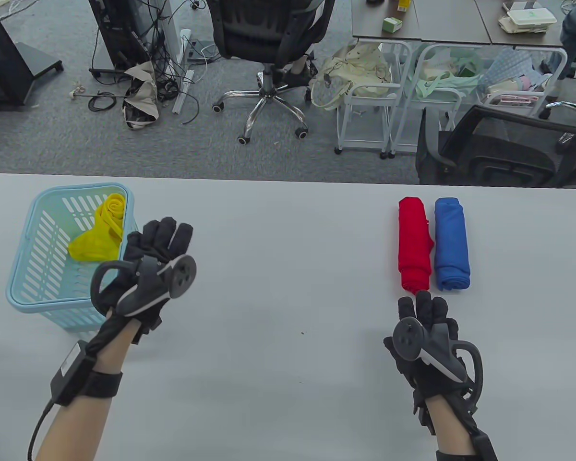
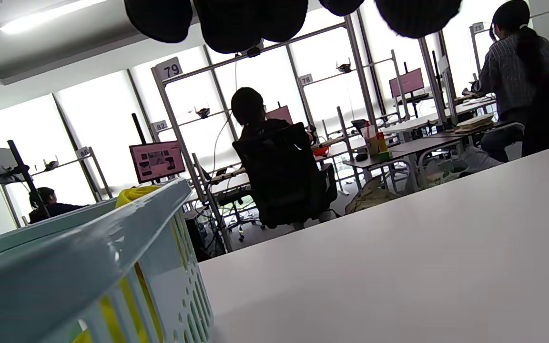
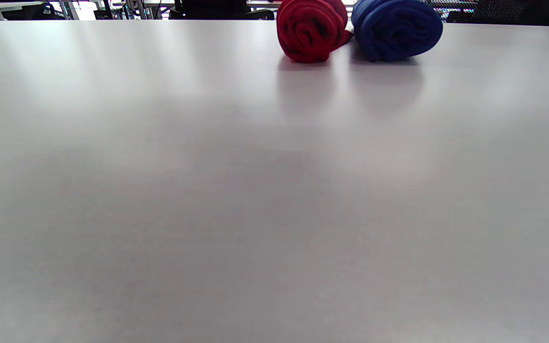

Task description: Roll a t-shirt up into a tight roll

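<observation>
Hands were both empty, each grip released: left hand (image 1: 161,254) hovered beside the basket (image 1: 29,269) at left of frame, right hand (image 1: 425,326) just below the red roll (image 1: 414,245). Blue roll (image 1: 451,249) lay touching the red one. Remaining yellow t-shirt (image 1: 101,230) sat crumpled in the basket. Recommended step: lift it out, spread flat on the table (image 1: 288,288), fold sleeves inward, roll under firm tension. Basket wall obstructed a sideways reach.

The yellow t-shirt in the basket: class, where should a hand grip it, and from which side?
Grip the bunched lower mass of the yellow t-shirt from above. The basket walls block a sideways approach, and that crumpled heap probably gives the fingers most cloth to pinch.
</observation>
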{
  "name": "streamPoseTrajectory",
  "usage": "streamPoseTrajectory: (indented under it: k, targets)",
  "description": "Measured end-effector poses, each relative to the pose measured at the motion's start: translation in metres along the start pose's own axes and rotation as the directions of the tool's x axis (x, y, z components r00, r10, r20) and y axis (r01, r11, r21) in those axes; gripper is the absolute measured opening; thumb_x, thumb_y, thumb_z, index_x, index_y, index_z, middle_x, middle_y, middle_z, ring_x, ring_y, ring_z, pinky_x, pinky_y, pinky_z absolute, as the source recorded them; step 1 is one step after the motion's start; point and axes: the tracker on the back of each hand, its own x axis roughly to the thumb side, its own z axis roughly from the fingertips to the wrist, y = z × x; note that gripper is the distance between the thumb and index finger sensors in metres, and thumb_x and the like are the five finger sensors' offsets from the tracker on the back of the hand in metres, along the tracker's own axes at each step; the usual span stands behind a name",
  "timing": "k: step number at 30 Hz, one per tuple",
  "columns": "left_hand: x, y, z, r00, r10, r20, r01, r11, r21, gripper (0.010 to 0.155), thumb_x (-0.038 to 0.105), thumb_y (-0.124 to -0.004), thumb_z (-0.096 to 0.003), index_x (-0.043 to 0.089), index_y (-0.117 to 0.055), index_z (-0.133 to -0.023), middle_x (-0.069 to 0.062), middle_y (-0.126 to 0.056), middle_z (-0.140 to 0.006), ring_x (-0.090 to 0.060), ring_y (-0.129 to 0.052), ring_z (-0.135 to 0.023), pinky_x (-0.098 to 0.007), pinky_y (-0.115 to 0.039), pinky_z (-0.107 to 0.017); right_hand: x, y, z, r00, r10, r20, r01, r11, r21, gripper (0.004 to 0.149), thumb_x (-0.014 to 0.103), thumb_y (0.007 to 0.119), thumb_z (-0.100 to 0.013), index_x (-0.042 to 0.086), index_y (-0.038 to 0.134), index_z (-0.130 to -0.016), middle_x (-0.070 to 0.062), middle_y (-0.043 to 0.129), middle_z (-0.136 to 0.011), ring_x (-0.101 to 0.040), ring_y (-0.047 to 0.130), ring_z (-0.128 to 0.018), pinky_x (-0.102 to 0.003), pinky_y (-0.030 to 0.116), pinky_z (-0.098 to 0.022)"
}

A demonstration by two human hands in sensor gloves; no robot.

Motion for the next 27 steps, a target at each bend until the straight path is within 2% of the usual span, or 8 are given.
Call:
streamPoseTrajectory:
  k: [6, 11, 18, 23, 27]
  targets:
    - [-0.057, -0.012, -0.049, 0.991, -0.037, -0.131, 0.015, 0.986, -0.164, 0.068, 0.049, -0.058, -0.0521, 0.036, -0.029, -0.113, -0.004, -0.041, -0.124, -0.03, -0.056, -0.114, -0.053, -0.056, -0.082, -0.001, 0.002, 0.0, 1.0, -0.01, 0.002, 0.01, 1.0, 0.007, 0.083, 0.054, 0.051, -0.06, 0.019, -0.005, -0.111, -0.016, -0.017, -0.111, -0.049, -0.012, -0.104, -0.065, 0.015, -0.074]
    - [-0.087, -0.026, -0.07, 0.977, -0.002, -0.213, -0.052, 0.967, -0.249, 0.064, 0.038, -0.056, -0.0549, 0.041, -0.027, -0.111, -0.003, -0.039, -0.125, -0.028, -0.055, -0.115, -0.052, -0.056, -0.082, -0.001, 0.002, -0.001, 1.0, -0.013, 0.008, 0.013, 0.999, 0.03, 0.083, 0.054, 0.051, -0.059, 0.019, -0.005, -0.111, -0.017, -0.016, -0.112, -0.05, -0.009, -0.105, -0.065, 0.017, -0.074]
    - [-0.107, -0.058, -0.09, 0.966, -0.059, -0.251, -0.037, 0.932, -0.36, 0.075, 0.04, -0.066, -0.0528, 0.047, -0.016, -0.108, -0.004, -0.033, -0.125, -0.027, -0.057, -0.114, -0.051, -0.058, -0.083, -0.002, 0.003, 0.0, 0.999, -0.031, 0.009, 0.03, 0.998, 0.046, 0.083, 0.054, 0.051, -0.059, 0.018, -0.002, -0.112, -0.017, -0.012, -0.113, -0.05, -0.005, -0.106, -0.065, 0.019, -0.075]
    - [-0.113, -0.078, -0.096, 0.964, -0.095, -0.247, -0.012, 0.916, -0.4, 0.091, 0.053, -0.073, -0.0468, 0.048, -0.002, -0.105, -0.006, -0.025, -0.125, -0.027, -0.056, -0.114, -0.052, -0.058, -0.083, -0.002, 0.005, -0.002, 0.999, -0.04, 0.018, 0.038, 0.998, 0.057, 0.083, 0.054, 0.051, -0.059, 0.018, -0.002, -0.112, -0.018, -0.011, -0.113, -0.051, -0.002, -0.107, -0.065, 0.02, -0.074]
    - [-0.116, -0.092, -0.101, 0.962, -0.004, -0.274, -0.117, 0.899, -0.423, 0.095, 0.056, -0.07, -0.0472, 0.042, 0.006, -0.103, -0.008, -0.019, -0.124, -0.029, -0.054, -0.115, -0.052, -0.058, -0.083, -0.001, 0.007, -0.003, 0.999, -0.043, 0.028, 0.041, 0.997, 0.072, 0.082, 0.054, 0.051, -0.059, 0.018, -0.001, -0.112, -0.018, -0.009, -0.114, -0.051, 0.001, -0.107, -0.065, 0.022, -0.074]
